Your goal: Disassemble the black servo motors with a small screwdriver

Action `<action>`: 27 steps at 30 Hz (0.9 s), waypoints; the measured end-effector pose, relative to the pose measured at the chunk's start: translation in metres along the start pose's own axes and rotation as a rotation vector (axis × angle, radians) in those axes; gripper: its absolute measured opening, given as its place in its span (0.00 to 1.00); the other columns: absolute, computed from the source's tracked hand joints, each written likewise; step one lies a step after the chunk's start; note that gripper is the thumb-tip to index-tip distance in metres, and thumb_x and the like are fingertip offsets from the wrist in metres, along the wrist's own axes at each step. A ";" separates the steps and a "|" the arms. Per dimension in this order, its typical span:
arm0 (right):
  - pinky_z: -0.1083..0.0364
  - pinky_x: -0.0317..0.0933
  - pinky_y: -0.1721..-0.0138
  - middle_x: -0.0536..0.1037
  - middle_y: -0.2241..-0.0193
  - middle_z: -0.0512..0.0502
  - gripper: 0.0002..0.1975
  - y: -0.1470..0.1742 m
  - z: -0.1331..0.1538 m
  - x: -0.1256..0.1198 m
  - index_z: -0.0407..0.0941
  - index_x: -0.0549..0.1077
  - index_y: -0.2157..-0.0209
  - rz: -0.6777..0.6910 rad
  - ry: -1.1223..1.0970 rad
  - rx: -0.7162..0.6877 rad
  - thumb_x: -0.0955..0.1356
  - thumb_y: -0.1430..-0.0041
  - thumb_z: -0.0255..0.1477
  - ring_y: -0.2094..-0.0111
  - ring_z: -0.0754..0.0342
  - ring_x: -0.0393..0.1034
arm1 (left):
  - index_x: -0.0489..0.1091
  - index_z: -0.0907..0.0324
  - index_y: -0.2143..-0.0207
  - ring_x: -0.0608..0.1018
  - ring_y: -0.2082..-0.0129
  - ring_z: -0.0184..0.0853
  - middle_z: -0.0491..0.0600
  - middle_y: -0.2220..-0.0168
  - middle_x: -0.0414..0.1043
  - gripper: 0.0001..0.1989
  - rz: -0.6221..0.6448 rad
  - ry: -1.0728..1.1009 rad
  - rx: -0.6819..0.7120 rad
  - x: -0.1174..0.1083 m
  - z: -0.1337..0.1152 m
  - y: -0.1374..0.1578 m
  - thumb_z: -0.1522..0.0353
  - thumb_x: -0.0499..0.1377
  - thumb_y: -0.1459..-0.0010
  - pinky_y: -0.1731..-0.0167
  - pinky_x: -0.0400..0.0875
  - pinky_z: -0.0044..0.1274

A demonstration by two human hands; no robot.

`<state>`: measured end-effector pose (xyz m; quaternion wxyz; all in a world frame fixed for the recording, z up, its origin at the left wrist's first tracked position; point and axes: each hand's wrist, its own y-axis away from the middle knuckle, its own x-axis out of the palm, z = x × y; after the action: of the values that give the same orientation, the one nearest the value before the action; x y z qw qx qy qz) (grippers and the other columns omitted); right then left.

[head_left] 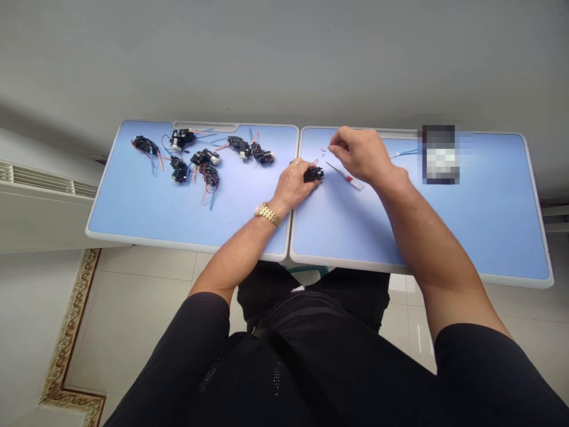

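Observation:
My left hand [288, 185], with a gold watch at its wrist, is wrapped round a small black motor-like assembly [315, 174] near the seam between the two tabletops. A thin red wire loops out at its top. My right hand [359, 151] is closed in a pinch just above the right tabletop; a tiny thing may be at the fingertips, too small to name. Several tiny dark pieces, like screws [323, 152], lie just left of those fingertips. Below my right hand, a screwdriver [345, 176] with a clear and red handle lies at a slant, its tip toward the black assembly.
Several similar black assemblies [203, 159] with red, blue and orange leads lie across the left tabletop [146, 216]. Toward the back of the right tabletop [493, 237] is a blurred-out object [440, 155], with blue strips [405, 153] beside it. A grey wall stands behind.

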<state>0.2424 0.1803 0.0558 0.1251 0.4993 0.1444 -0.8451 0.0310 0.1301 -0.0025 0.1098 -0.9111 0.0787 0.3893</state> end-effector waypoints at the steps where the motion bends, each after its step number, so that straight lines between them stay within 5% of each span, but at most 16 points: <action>1: 0.43 0.64 0.55 0.86 0.63 0.40 0.11 -0.009 -0.007 0.002 0.49 0.84 0.55 -0.003 0.028 0.012 0.67 0.28 0.32 0.59 0.38 0.77 | 0.79 0.56 0.47 0.80 0.47 0.44 0.53 0.50 0.79 0.15 -0.002 0.002 -0.001 0.000 0.000 0.000 0.72 0.71 0.36 0.42 0.75 0.34; 7: 0.41 0.63 0.55 0.83 0.70 0.40 0.07 -0.042 -0.029 0.028 0.51 0.86 0.64 0.021 0.127 -0.011 0.72 0.34 0.31 0.61 0.38 0.76 | 0.79 0.55 0.48 0.81 0.47 0.44 0.53 0.50 0.80 0.15 -0.010 0.024 0.009 0.001 0.001 0.000 0.71 0.72 0.36 0.41 0.75 0.35; 16: 0.43 0.61 0.56 0.89 0.58 0.37 0.18 -0.033 -0.016 0.020 0.48 0.88 0.53 0.096 0.310 0.036 0.65 0.28 0.32 0.53 0.35 0.80 | 0.80 0.56 0.47 0.82 0.48 0.44 0.52 0.50 0.81 0.16 -0.044 0.026 0.042 0.006 0.009 -0.001 0.72 0.73 0.38 0.42 0.77 0.34; 27: 0.47 0.63 0.58 0.87 0.63 0.42 0.15 0.037 -0.004 0.008 0.48 0.86 0.57 -0.125 -0.014 0.090 0.65 0.27 0.31 0.61 0.43 0.79 | 0.80 0.56 0.49 0.82 0.50 0.43 0.51 0.51 0.81 0.16 -0.063 0.048 0.056 0.006 0.014 -0.002 0.71 0.73 0.38 0.44 0.77 0.35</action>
<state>0.2546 0.1467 0.0423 0.0508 0.4885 0.1364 -0.8603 0.0265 0.1350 -0.0161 0.1455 -0.9187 0.0636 0.3615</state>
